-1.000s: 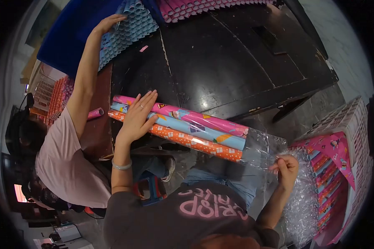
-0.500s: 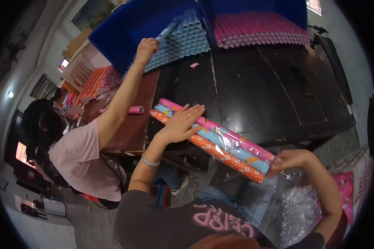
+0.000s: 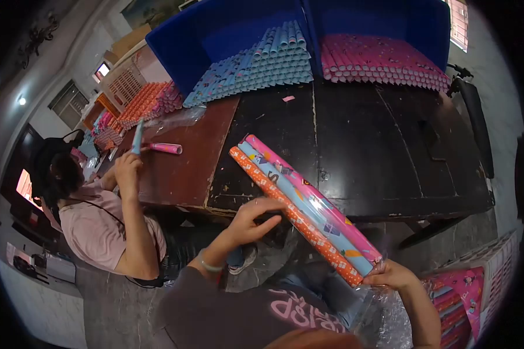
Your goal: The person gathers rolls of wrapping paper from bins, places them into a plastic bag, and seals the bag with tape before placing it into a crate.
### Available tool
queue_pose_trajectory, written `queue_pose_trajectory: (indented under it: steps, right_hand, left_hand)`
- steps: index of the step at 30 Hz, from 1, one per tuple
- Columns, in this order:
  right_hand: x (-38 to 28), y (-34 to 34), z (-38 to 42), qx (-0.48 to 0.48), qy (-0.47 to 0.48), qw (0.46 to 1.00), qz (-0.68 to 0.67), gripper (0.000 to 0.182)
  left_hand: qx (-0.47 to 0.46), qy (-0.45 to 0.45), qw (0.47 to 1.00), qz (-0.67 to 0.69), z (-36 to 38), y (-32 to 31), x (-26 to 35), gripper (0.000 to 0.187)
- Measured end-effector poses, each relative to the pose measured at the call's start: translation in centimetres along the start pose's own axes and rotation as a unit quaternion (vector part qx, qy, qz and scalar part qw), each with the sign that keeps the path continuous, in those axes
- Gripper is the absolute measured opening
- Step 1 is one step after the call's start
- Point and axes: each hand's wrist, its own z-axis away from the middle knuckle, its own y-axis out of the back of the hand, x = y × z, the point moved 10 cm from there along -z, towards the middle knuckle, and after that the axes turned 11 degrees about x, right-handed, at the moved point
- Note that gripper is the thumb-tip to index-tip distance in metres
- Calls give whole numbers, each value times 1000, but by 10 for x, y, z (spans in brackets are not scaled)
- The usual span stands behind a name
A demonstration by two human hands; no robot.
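Over the near edge of the black table (image 3: 384, 174) extends slantwise a bundle of three rolls (image 3: 308, 208), pink, light blue and orange, in clear film; the right hand (image 3: 392, 274) grips its near end, which is off the table, and the half-open left hand (image 3: 251, 223) is at its orange side, whether touching is not clear. At the far side of the table are two blue bins (image 3: 218, 35) with stacked light blue rolls (image 3: 256, 65) and pink rolls (image 3: 378, 55), and to its left a co-worker (image 3: 90, 235) holds a single blue roll (image 3: 137, 139).
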Motion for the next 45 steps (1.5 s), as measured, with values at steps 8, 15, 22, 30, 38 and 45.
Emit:
queue_pose_trajectory:
  steps: [8, 15, 22, 30, 38, 45]
  right_hand:
    - [64, -18, 38, 59, 46, 997, 15, 15]
    - [202, -67, 91, 110, 134, 984, -51, 16]
    - [412, -188, 153, 418, 86, 868, -254, 18]
    - [482, -344, 158, 561, 143, 551, -601, 48]
    - [460, -233, 287, 713, 231, 366, -552, 10]
    - [528, -110, 439, 772, 185, 391, -466, 18]
  left_hand:
    - [48, 413, 486, 769, 57, -147, -25, 45]
    - [2, 466, 590, 659, 79, -226, 38, 32]
    - [-356, 413, 542, 639, 194, -341, 193, 35]
    - [-631, 462, 413, 467, 347, -442, 298, 30]
    - [-690, 389, 383, 476, 358, -535, 452, 47]
    - [-766, 279, 369, 447, 366, -532, 457, 56]
